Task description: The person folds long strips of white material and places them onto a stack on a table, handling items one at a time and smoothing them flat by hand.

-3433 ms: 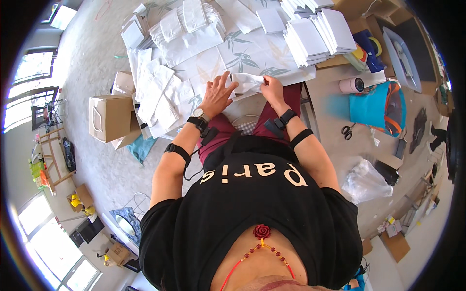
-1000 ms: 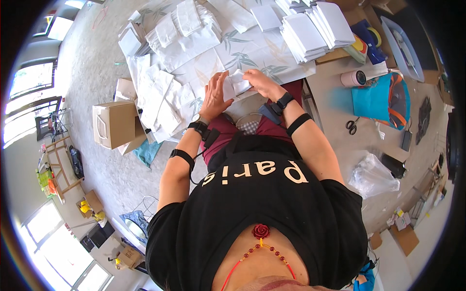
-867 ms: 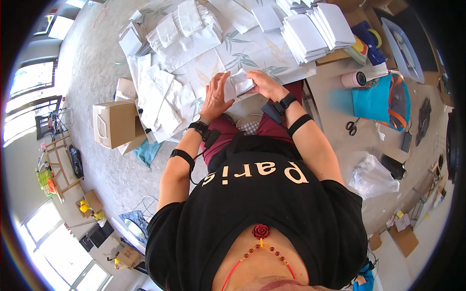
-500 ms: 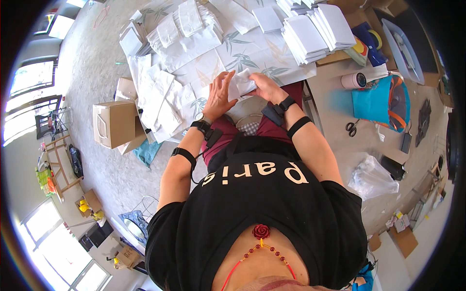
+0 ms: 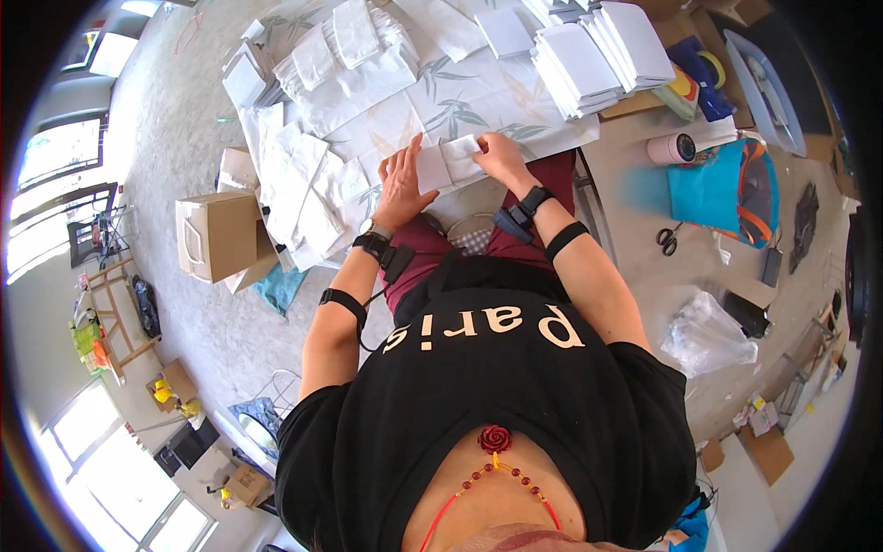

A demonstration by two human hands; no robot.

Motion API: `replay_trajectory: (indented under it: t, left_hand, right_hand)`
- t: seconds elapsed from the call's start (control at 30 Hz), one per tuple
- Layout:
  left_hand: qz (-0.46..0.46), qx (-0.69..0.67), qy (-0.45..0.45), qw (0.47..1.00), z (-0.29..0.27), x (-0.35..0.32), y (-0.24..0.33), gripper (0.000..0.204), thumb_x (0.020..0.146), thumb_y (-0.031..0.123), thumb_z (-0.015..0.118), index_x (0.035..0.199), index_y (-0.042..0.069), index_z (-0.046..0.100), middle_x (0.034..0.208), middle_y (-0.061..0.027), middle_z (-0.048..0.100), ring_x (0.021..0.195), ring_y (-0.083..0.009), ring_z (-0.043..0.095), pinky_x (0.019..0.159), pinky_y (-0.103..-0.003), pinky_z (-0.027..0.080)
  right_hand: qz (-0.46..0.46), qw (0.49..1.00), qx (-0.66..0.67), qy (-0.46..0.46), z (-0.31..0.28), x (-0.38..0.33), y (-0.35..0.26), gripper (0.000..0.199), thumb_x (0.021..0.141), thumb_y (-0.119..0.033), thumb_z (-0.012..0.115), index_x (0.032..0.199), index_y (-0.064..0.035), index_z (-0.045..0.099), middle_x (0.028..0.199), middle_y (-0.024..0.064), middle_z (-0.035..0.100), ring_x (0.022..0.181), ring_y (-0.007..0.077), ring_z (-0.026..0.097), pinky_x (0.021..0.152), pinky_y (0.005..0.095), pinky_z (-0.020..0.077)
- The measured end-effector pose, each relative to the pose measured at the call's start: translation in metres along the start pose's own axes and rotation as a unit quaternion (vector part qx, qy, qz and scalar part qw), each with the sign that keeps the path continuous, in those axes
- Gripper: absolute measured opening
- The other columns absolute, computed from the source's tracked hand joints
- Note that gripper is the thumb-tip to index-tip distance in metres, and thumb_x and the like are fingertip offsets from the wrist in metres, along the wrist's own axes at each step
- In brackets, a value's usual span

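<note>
Folded white cloth (image 5: 448, 162) is pressed flat by the left hand (image 5: 402, 180), fingers spread | its right end is pinched by the right hand (image 5: 501, 156) | cloth lies on leaf-print sheet (image 5: 460, 101) | cardboard box (image 5: 219, 235) left, contents hidden.

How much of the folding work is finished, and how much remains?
Done: neat white folded stacks at the table's far right. In hand: both hands, left and right, press one white piece flat. Left: many loose white pieces lie spread on the left.
</note>
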State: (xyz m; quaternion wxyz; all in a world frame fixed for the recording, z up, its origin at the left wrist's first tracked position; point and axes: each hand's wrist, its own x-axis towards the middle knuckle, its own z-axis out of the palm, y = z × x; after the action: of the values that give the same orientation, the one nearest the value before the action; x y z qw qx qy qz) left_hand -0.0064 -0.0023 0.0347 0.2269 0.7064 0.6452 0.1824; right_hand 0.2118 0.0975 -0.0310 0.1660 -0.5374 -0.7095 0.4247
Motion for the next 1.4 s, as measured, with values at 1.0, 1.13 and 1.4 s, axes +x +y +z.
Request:
replay_trajectory:
  t: [1.0,1.13,1.4]
  left_hand:
    - [0.014,-0.021,0.019,0.999,0.007,-0.001,-0.005,0.115,0.063,0.016,0.087,0.160,0.009,0.024,0.139,-0.0164,0.053,0.134,-0.0371,0.045,0.116,-0.052,0.025]
    - [0.011,-0.013,0.024,1.000,0.009,0.000,-0.003,0.115,0.063,0.017,0.086,0.159,0.009,0.024,0.139,-0.0163,0.052,0.134,-0.0372,0.044,0.116,-0.052,0.025]
    - [-0.010,-0.029,0.060,0.998,0.014,-0.004,0.005,0.113,0.063,0.019,0.087,0.158,0.008,0.026,0.140,-0.0178,0.050,0.133,-0.0374,0.044,0.115,-0.052,0.026]
  right_hand:
    - [-0.048,0.997,0.005,0.066,0.025,-0.002,-0.018,0.019,0.085,-0.011,0.068,0.098,0.0019,0.071,0.093,0.0216,0.074,0.089,0.0368,0.072,0.080,0.0444,0.0569]
    - [-0.047,0.997,-0.007,0.056,0.031,-0.009,-0.038,0.021,0.088,-0.010,0.060,0.102,0.0027,0.070,0.095,0.0245,0.072,0.093,0.0422,0.070,0.081,0.0491,0.0552]
    - [-0.065,0.992,-0.013,0.107,0.029,-0.009,-0.044,0.036,0.088,-0.013,0.064,0.117,0.0088,0.060,0.101,0.0287,0.068,0.103,0.0441,0.065,0.092,0.0499,0.0515]
